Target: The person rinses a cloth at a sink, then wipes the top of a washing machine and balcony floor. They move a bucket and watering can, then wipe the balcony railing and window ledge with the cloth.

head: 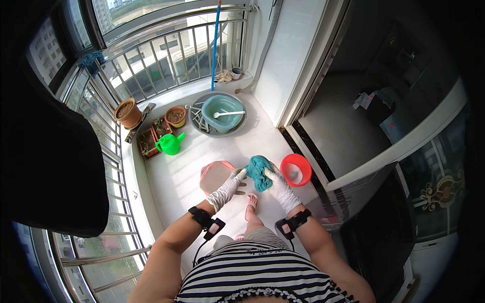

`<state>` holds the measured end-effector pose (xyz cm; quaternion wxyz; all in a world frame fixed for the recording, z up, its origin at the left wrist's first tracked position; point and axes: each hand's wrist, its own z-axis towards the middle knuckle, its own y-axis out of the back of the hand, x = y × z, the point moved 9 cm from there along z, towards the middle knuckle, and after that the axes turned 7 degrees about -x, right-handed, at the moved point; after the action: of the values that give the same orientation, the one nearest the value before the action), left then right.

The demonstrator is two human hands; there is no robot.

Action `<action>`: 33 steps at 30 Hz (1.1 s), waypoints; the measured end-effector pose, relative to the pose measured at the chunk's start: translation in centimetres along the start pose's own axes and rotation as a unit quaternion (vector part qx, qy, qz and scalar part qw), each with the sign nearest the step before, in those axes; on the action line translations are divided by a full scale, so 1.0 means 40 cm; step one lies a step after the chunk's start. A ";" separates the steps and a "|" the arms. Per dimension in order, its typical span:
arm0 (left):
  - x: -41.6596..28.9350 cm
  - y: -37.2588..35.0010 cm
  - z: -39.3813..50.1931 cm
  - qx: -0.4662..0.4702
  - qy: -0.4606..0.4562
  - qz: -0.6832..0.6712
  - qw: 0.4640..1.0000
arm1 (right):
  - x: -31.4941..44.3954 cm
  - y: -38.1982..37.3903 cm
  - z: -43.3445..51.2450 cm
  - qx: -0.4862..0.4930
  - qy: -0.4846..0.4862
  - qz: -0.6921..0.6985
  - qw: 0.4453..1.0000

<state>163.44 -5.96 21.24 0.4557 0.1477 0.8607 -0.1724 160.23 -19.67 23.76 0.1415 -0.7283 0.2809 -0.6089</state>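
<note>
A bunched teal cloth (259, 173) is held up in front of me, above the floor. My right hand (280, 187), in a white glove, grips its right side. At the cloth's left edge, my left hand (229, 188), gloved too, has a small corner between thumb and forefinger, while its other fingers are spread. Just right of the cloth stands a red bucket (285, 161) with whitish, sudsy-looking contents. Below and beyond my left hand, a round-topped stool or similar seat (214, 178) with a pink patterned edge sits on the floor, partly covered by that hand.
A green watering can (169, 144) stands by planters (147, 142) and a terracotta pot (129, 113) along the railing. Ahead, a grey basin (197, 130) holds a teal basin (223, 104) and a white ladle (229, 113). A blue pole (216, 49) leans there. A doorway threshold (310, 151) lies right.
</note>
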 end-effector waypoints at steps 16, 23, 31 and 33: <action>-0.303 0.083 0.429 -0.102 -0.036 -0.250 0.962 | 0.127 0.014 0.512 0.118 -0.114 -0.107 0.981; -0.371 0.112 0.447 -0.115 -0.027 -0.320 0.940 | 0.105 -0.026 0.633 0.180 -0.201 0.007 0.963; -0.400 0.252 0.447 -0.205 -0.053 -0.240 0.947 | 0.054 -0.086 0.690 0.147 -0.313 0.030 0.938; -0.389 0.312 0.453 -0.231 -0.064 -0.244 0.940 | 0.048 -0.115 0.704 0.138 -0.311 0.037 0.940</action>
<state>190.30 -4.11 22.71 0.4752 -0.1871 0.8556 -0.0841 188.71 -20.91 21.68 0.3434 -0.8438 0.1630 -0.3787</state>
